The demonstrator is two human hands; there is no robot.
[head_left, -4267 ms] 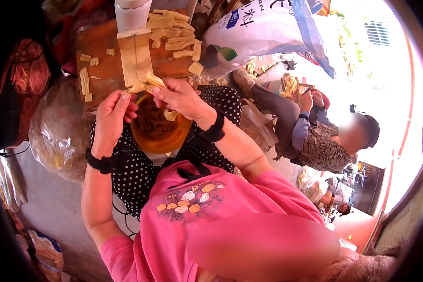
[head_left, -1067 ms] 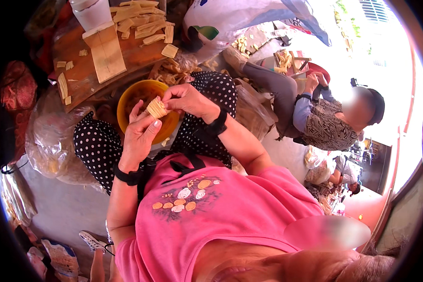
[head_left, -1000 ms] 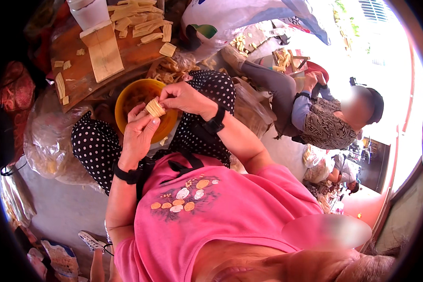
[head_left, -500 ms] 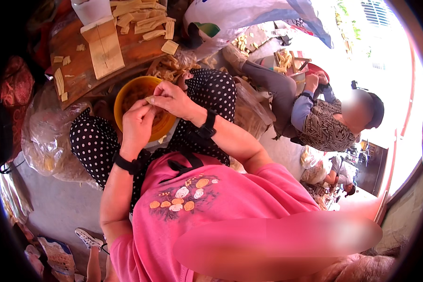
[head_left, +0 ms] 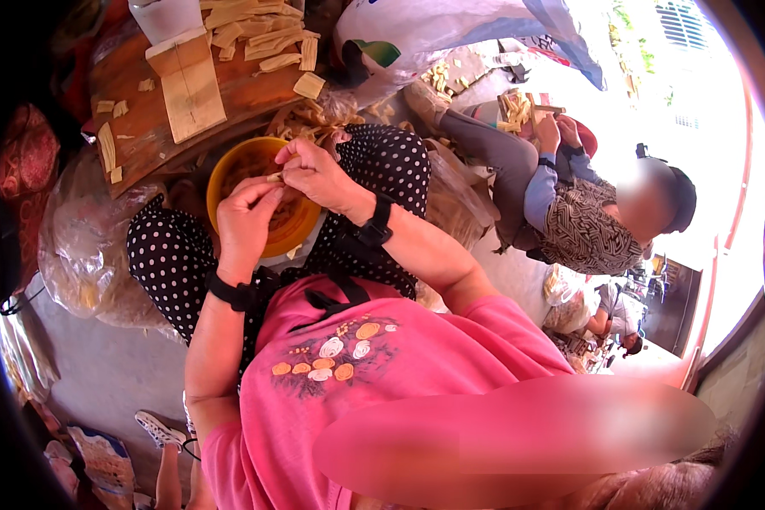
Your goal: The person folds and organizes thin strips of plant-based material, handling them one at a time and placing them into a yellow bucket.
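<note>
Left hand and right hand pinch a pale piece, apparently for fine control, above the yellow bowl; strips lie at twelve o'clock.

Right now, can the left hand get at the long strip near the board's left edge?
Probably yes: the long strip lies uncovered on the wooden board, with nothing apparent standing between it and the left hand. That hand, though, seems to pinch a pale piece together with the right hand.
</note>
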